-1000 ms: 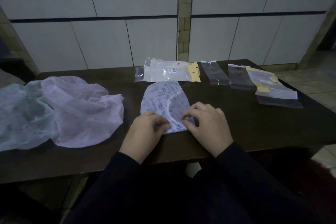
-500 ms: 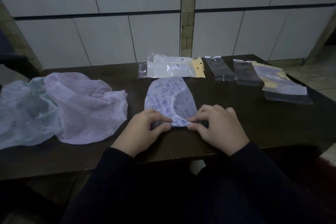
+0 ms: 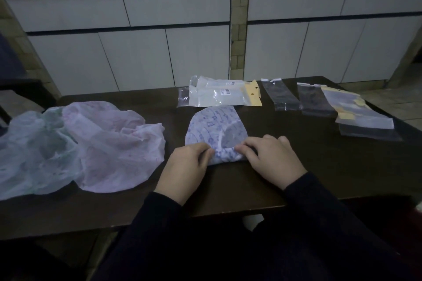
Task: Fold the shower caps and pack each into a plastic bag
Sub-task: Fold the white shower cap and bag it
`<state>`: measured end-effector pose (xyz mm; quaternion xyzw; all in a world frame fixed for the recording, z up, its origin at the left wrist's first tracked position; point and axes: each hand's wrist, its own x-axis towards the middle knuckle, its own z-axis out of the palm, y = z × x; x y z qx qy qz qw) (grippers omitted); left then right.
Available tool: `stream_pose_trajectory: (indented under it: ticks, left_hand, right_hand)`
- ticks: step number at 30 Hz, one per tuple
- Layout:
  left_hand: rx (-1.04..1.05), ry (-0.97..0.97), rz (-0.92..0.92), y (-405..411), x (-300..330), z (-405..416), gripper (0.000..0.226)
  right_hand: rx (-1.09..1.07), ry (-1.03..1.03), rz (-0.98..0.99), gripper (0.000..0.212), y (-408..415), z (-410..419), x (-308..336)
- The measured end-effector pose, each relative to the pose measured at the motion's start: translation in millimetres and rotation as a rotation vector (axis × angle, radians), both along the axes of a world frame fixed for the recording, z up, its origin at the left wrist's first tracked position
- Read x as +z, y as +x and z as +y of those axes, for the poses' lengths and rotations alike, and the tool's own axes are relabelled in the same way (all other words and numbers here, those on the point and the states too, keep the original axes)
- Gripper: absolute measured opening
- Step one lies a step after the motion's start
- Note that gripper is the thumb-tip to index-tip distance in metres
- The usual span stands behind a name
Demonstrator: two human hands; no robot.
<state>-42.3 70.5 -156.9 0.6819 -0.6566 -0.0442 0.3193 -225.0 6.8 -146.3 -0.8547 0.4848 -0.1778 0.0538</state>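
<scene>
A white shower cap with a blue print (image 3: 217,125) lies folded narrow on the dark table (image 3: 296,180), in front of me. My left hand (image 3: 185,166) pinches its near left corner. My right hand (image 3: 271,157) pinches the near right corner, and the near end is rolled up between the two hands. A pink shower cap (image 3: 112,143) and a pale green one (image 3: 34,153) lie spread out at the left. Filled white packets (image 3: 221,96) lie behind the cap. Empty clear plastic bags (image 3: 280,96) lie at the back right.
More clear bags, some with yellow header cards (image 3: 356,114), are stacked near the table's right edge. White cabinet doors (image 3: 137,59) stand behind the table. The table's front edge runs just below my wrists.
Both hands have rolled the cap's near end a little further away from me, so the visible cap is shorter. The camera has tilted slightly.
</scene>
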Motion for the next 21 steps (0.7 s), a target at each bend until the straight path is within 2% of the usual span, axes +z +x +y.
stream_pose_trajectory:
  ticks: [4, 8, 13, 16, 21]
  left_hand:
    - [0.056, -0.038, -0.061, -1, -5, -7, 0.018]
    - [0.029, -0.071, 0.045, -1, -6, -4, 0.003]
    - [0.009, -0.099, 0.062, 0, -10, -5, 0.003]
    - [0.016, -0.113, -0.019, 0, -12, -5, 0.011]
    - [-0.061, -0.053, -0.006, 7, -10, 4, 0.028]
  right_hand:
    - [-0.06, -0.054, -0.001, 0.035, 6, -2, -6]
    - [-0.094, -0.137, -0.02, 0.033, 8, 0, -10]
    - [-0.065, -0.375, -0.109, 0.017, 8, 2, -9]
    - [-0.005, -0.362, -0.072, 0.013, 8, 4, -10]
    - [-0.005, -0.174, -0.019, 0.034, -5, 7, -3]
